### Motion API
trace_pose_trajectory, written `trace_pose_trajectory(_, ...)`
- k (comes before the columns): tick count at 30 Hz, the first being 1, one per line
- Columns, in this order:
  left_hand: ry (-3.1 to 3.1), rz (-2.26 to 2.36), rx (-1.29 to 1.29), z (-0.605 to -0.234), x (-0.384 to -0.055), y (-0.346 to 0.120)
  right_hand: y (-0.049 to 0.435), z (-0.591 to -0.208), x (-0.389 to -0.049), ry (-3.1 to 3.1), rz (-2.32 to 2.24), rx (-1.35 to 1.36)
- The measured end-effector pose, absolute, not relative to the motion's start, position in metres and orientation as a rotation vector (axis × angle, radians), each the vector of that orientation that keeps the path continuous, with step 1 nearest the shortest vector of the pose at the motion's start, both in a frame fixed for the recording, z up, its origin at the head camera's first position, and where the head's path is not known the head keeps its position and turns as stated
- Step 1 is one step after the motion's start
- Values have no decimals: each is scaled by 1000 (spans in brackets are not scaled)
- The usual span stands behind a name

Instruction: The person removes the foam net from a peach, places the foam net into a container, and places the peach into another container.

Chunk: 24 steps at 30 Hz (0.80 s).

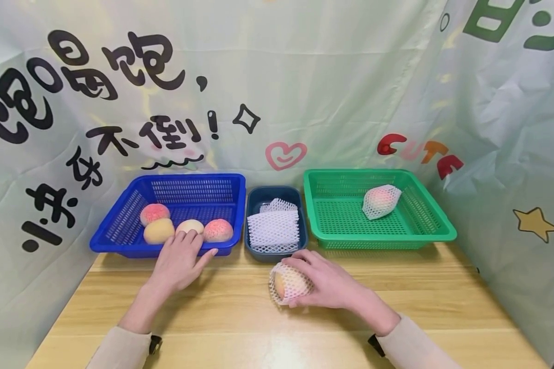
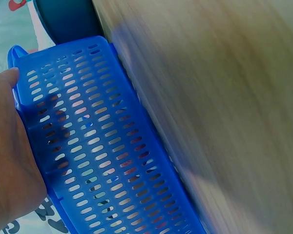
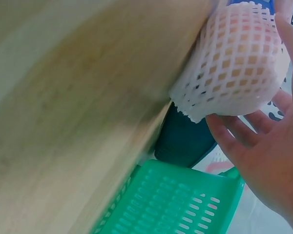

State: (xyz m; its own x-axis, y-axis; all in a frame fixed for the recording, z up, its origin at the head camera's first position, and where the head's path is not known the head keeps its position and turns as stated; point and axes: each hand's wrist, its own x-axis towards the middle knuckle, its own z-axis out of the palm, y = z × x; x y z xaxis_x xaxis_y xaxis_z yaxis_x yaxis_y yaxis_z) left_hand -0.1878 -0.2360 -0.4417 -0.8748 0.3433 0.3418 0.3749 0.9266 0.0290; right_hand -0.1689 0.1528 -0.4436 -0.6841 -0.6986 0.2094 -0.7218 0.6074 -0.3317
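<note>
My right hand (image 1: 325,279) holds a peach (image 1: 281,285) wrapped in a white foam net (image 3: 239,63), low over the table's middle. In the right wrist view the fingers curve around its side. My left hand (image 1: 180,259) reaches over the front rim of the blue basket (image 1: 120,249). Its fingers touch a pale peach (image 1: 190,225), and the thumb points out to the right. Beside that peach lie a yellowish peach (image 1: 158,231) and two pink ones, one at the back (image 1: 155,213) and one at the right (image 1: 218,230). The left wrist view hides the fingertips behind the basket.
A dark blue bin (image 1: 254,251) with white foam nets (image 1: 273,230) stands between the baskets. In the green basket (image 1: 383,241) at the right lies another net-wrapped peach (image 1: 381,201). A printed curtain (image 1: 351,102) hangs behind the wooden table (image 1: 240,328).
</note>
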Motion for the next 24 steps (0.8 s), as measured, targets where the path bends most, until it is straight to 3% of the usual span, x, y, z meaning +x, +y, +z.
trace_pose_trajectory(24,-2749,-139,-529,-442,-188,-236,175,-426,-177,-2368,852,852)
